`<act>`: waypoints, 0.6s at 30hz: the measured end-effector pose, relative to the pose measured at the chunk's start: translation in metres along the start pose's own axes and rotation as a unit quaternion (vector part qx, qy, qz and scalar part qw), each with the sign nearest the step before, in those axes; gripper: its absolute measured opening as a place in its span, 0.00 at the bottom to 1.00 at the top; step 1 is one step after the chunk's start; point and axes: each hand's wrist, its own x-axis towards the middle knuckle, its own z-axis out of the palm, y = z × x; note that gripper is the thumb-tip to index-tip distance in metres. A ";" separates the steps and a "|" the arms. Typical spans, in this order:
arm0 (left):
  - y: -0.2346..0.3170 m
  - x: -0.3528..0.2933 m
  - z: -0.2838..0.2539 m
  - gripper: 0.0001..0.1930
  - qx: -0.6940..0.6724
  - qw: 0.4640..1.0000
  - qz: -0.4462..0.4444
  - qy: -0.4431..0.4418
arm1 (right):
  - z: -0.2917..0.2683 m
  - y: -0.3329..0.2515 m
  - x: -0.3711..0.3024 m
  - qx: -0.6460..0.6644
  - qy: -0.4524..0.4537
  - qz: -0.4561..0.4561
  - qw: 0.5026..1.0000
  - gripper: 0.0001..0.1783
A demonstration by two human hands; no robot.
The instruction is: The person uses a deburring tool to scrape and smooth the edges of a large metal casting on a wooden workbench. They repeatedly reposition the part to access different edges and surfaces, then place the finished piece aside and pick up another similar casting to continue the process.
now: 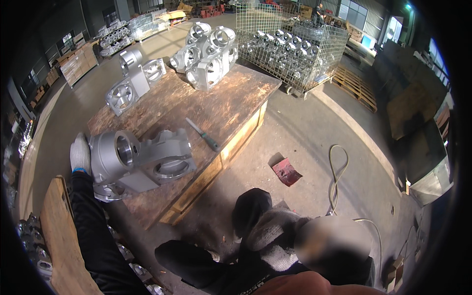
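FACTORY FLOOR: A gloved L hand (81,155), black sleeve (96,231) behind it, is pressed to the outer L side of a big grey metal part (157,153); whether its fingers hook round can't be told. The part sits on a worn wooden worktable (233,98), along the L edge nr the front corner, w/ round openings showing. The R hand (275,241), also gloved, is off the table, low on the R, nr dark clothing (196,260); its grip can't be told, w/ the area beside it blurred. A hand tool (206,137) w/ a dark green handle lies nr the table's R edge, just beside the big part but not touching. A second part (138,82) stands by the far L edge; a cluster of similar parts (211,53) sits twd the far end. Beyond, a wire cage (255,18) holds many shiny pcs, w/ a wooden pallet (354,88) to its R. On the floor (309,128), R of the table: a red scrap (286,171) & a looped cord (335,191).
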 end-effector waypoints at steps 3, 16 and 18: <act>0.001 0.000 0.000 0.21 -0.017 1.000 -0.006 0.000 | -0.006 -0.014 0.003 0.061 -0.032 -0.003 0.998 0.29; 0.022 -0.012 -0.008 0.24 0.002 0.999 -0.045 0.003 | -0.001 0.009 0.007 0.217 -0.067 0.010 0.974 0.31; 0.020 -0.012 -0.008 0.25 0.006 1.000 -0.030 0.006 | 0.006 0.026 0.005 0.228 -0.048 -0.016 0.972 0.32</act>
